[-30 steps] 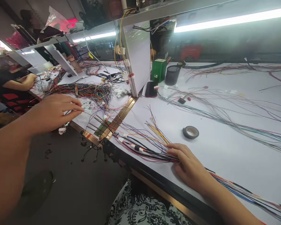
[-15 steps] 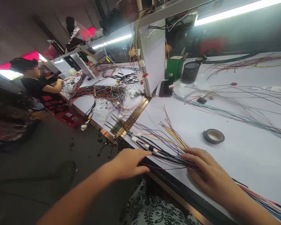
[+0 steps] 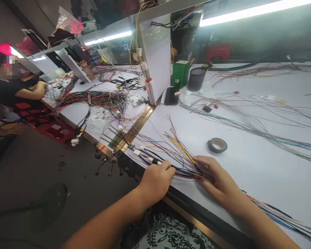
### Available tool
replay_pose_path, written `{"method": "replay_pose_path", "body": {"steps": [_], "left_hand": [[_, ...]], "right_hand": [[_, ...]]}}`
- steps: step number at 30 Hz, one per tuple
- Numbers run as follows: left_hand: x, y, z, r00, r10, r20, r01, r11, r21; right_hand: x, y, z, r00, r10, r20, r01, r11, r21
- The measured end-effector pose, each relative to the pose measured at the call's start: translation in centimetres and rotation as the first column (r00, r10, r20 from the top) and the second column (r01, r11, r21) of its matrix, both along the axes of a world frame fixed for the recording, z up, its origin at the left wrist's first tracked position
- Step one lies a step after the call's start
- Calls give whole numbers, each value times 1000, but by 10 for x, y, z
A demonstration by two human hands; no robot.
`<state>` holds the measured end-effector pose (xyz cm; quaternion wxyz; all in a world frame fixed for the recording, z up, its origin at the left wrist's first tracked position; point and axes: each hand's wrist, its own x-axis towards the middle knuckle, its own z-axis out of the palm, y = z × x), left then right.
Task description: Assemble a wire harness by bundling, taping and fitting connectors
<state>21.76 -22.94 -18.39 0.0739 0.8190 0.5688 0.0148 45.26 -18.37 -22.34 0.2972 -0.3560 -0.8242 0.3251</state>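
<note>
A wire bundle [image 3: 188,172] of black, red, yellow and purple strands lies along the near edge of the white table. My left hand [image 3: 158,178] is closed around its black cables, just right of a white-and-black sleeved part. Farther right, my right hand [image 3: 217,178] curls over the same bundle, thumb on the near side and fingers on the far side. Loose yellow wire ends [image 3: 181,147] fan out beyond my right fingertips. Behind my right wrist the bundle comes out again with blue, white and red wires [image 3: 274,211].
A roll of dark tape [image 3: 217,145] lies beyond my right hand. Farther back are a phone [image 3: 171,96], a green box [image 3: 180,74], a black mesh cup [image 3: 196,79] and long teal wires [image 3: 248,127]. A pegged fixture [image 3: 116,138] sits at the left table edge. A person [image 3: 20,86] sits far left.
My left hand has moved right onto the bundle and closed on its black cables. My right hand stays on the bundle. The whole view has shifted, so things appear farther left.
</note>
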Motion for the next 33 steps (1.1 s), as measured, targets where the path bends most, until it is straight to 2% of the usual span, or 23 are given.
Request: {"method": "replay_pose_path", "body": {"steps": [5, 8, 10, 13, 15, 19, 22, 25, 29, 33], "left_hand": [[0, -7, 1, 987, -91, 136, 62, 976, 207], [0, -12, 5, 966, -170, 195, 120, 962, 246], [-1, -15, 7, 956, -189, 223, 142, 967, 210], [-7, -19, 8, 957, -130, 260, 122, 991, 48], [-13, -20, 7, 960, -39, 278, 50, 998, -32], [-21, -21, 0, 954, 117, 275, -103, 993, -65], [-23, -22, -4, 963, 100, 251, -91, 995, -46], [-22, -23, -7, 974, 61, 217, -61, 998, -8], [-21, -24, -8, 981, 1, 192, -16, 997, 80], [-23, -25, -8, 981, -66, 183, 35, 986, 166]], "right_hand": [[3, 3, 2, 998, -26, -65, 19, 995, -96], [3, 5, 3, 994, -22, -104, 11, 994, -105], [2, 5, 3, 995, -5, -103, -5, 996, -92], [0, 5, 4, 999, 10, -49, -13, 998, -58], [-1, 4, 3, 1000, 14, -15, -15, 1000, -27], [-3, 3, 3, 999, 1, 36, -2, 999, 39], [-10, 1, 6, 995, 4, 103, -18, 990, 137], [-23, 1, 13, 971, 1, 238, -53, 976, 210], [-41, 5, 23, 884, 10, 468, -99, 981, 167], [-48, 8, 22, 832, 32, 553, -134, 980, 145]]}}
